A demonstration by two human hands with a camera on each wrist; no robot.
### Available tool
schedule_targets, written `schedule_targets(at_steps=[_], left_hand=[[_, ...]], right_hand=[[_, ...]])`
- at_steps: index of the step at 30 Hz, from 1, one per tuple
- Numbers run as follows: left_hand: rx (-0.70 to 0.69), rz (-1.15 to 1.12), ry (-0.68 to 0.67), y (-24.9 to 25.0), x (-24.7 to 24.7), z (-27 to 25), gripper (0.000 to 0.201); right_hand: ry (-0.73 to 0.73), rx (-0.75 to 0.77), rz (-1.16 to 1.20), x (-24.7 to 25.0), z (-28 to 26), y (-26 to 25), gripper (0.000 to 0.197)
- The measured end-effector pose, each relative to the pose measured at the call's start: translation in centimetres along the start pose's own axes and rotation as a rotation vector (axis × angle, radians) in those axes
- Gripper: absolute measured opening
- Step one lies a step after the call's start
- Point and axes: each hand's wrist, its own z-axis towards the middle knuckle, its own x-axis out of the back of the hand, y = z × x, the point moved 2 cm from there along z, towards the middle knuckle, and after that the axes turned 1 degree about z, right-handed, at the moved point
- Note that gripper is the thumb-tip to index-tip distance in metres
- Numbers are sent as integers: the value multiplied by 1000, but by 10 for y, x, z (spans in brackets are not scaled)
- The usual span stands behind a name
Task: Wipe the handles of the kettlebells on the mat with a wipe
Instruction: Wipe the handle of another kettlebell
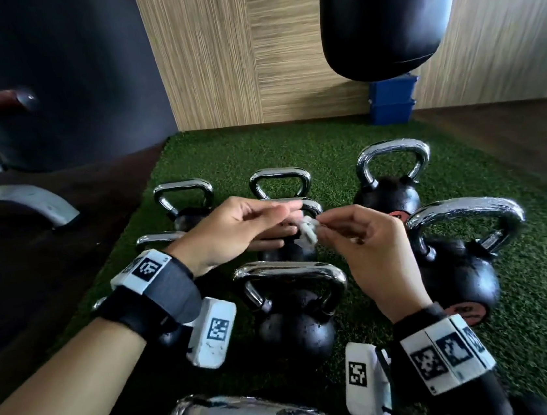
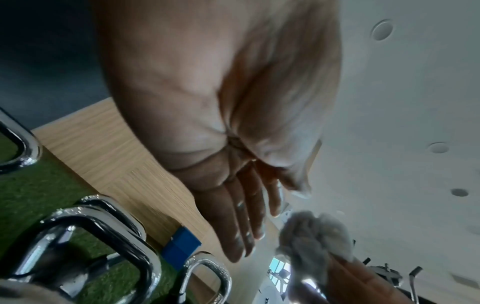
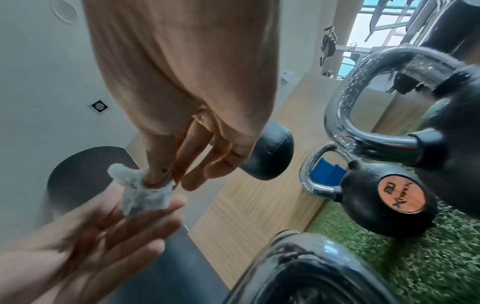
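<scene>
**Head view: wipe held between both hands above the kettlebells**

Head view: your right hand (image 1: 368, 247) pinches a crumpled white wipe (image 1: 309, 232) above the chrome-handled kettlebells (image 1: 294, 310) on the green turf mat (image 1: 529, 280). Your left hand (image 1: 234, 232) reaches in beside it, fingers extended.

Left wrist view: your left hand's fingers (image 2: 241, 222) lie straight and close together, the wipe (image 2: 311, 232) just beyond their tips.

Right wrist view: your right hand's fingertips (image 3: 155, 174) pinch the wipe (image 3: 145, 195), which touches your open left hand (image 3: 103, 236).
</scene>
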Motion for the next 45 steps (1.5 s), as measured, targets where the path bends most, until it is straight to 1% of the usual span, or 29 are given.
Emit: schedule_targets(at_steps=[3, 5, 7, 9, 10, 12, 13, 14, 16, 18, 19, 21, 23, 25, 27, 30, 32, 34, 36, 38, 40, 41, 43, 45], left_hand=[[-74, -2, -3, 6, -5, 5, 30], [-77, -58, 11, 5, -3, 5, 29], [-72, -80, 32, 1, 0, 5, 32], [-84, 20, 58, -2, 5, 5, 37], [-91, 96, 62, -4, 7, 4, 37], [-82, 232, 52, -8, 10, 2, 34], [-64, 286, 52, -12, 11, 0, 33], [-43, 345, 53, -16, 11, -2, 31], [-13, 507, 43, -23, 8, -5, 29], [-2, 697, 43, -30, 3, -8, 29], [5, 760, 55, -32, 0, -10, 28], [8, 795, 71, -34, -2, -12, 33], [5, 815, 61, -37, -2, -10, 40], [-10, 861, 60, -38, -1, -8, 36], [-34, 873, 90, -41, -2, -8, 33], [-152, 877, 117, -51, -9, -13, 34], [-188, 880, 161, -57, -4, -18, 32], [-133, 862, 220, -63, 10, -26, 29], [-52, 832, 293, -69, 25, -35, 25], [-58, 826, 340, -76, 29, -42, 26], [-100, 862, 341, -78, 25, -44, 28], [-92, 867, 342, -79, 24, -45, 28], [-27, 833, 381, -84, 29, -49, 24], [59, 738, 427, -94, 38, -56, 20]], right_hand=[[24, 22, 9, -6, 6, -7, 14], [73, 15, -12, -9, 7, -7, 15], [143, 9, -56, -11, 8, -4, 21], [186, 7, -125, -13, 5, 0, 28], [179, 0, -162, -13, 2, 3, 27], [157, -39, -273, -8, -7, 17, 17], [156, -86, -341, -3, -13, 27, 18], [149, -156, -400, 3, -21, 40, 27], [78, -354, -466, 12, -36, 66, 40], [-43, -519, -424, 13, -49, 89, 43], [-79, -568, -364, 12, -54, 98, 43], [-113, -617, -283, 6, -59, 111, 42], [-120, -607, -253, 0, -62, 120, 40], [-97, -595, -226, -6, -63, 125, 37], [-76, -608, -199, -12, -64, 129, 37], [-48, -612, -161, -18, -69, 136, 34], [-55, -612, -145, -19, -73, 138, 37], [-74, -591, -168, -16, -75, 137, 40], [-69, -576, -192, -14, -75, 138, 34], [-49, -568, -211, -15, -75, 139, 28], [-33, -549, -218, -16, -77, 138, 26], [-30, -540, -221, -16, -78, 138, 26], [-30, -529, -233, -15, -79, 138, 25], [-31, -529, -241, -14, -79, 139, 26]])
